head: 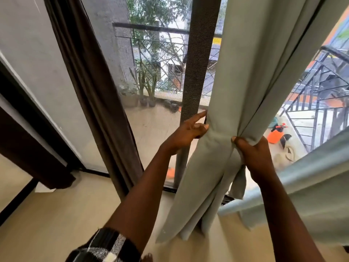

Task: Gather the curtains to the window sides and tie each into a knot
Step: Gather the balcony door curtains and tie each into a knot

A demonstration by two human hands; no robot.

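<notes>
both hands (188,133) (253,156) on the smooth, pale green curtain's (245,72) bunched folds

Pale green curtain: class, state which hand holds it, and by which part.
Both hands hold the pale green curtain. The left hand pinches its left edge; the right hand grips the gathered folds beside it.

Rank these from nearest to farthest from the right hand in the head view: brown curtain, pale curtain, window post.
1. pale curtain: gripped in the right hand.
2. window post: just to the left, behind that curtain.
3. brown curtain: far left side of the window.
</notes>
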